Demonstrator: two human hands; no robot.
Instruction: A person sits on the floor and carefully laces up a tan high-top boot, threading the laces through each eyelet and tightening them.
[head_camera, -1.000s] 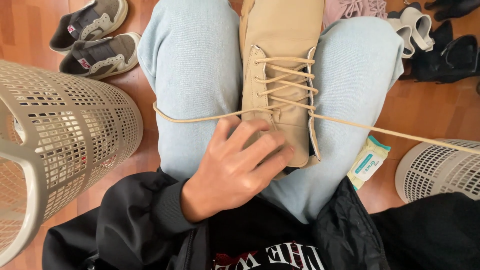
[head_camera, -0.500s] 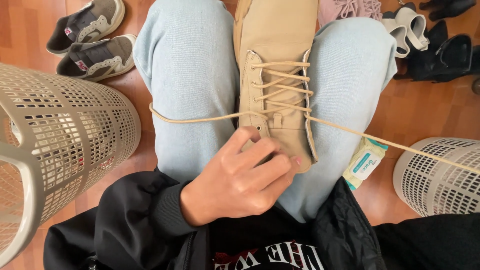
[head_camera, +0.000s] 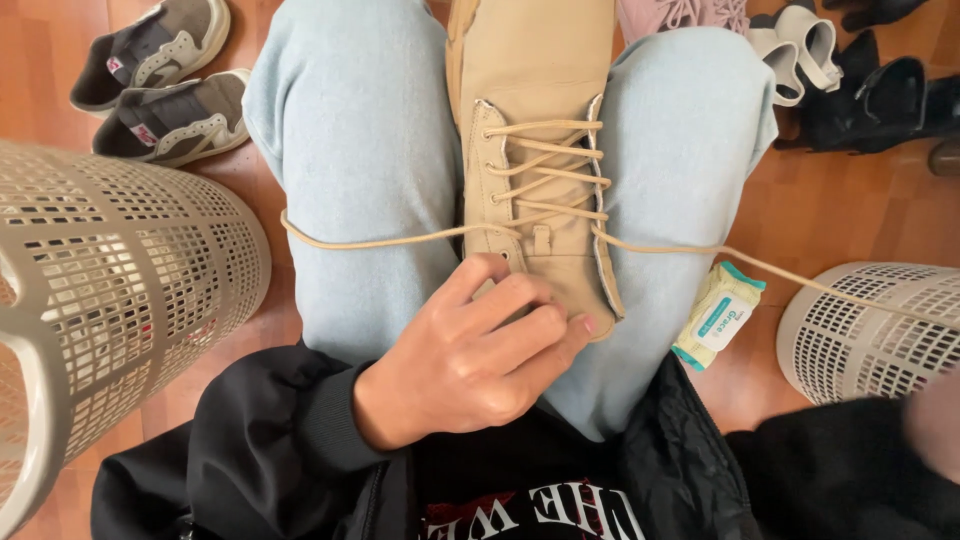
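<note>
Here, left hand (head_camera: 470, 360) grips tan boot (head_camera: 540, 150) at collar — boot extends ahead between knees.

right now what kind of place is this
Probably a home, maybe an entryway: a wooden floor, loose shoes scattered on it, and plastic laundry baskets beside the seated person, whose left hand holds a tan boot.

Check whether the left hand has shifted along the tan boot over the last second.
No. The left hand still grips the tan boot's ankle opening, just below the lowest lace crossing; the small offset matches the whole view shifting.
</note>
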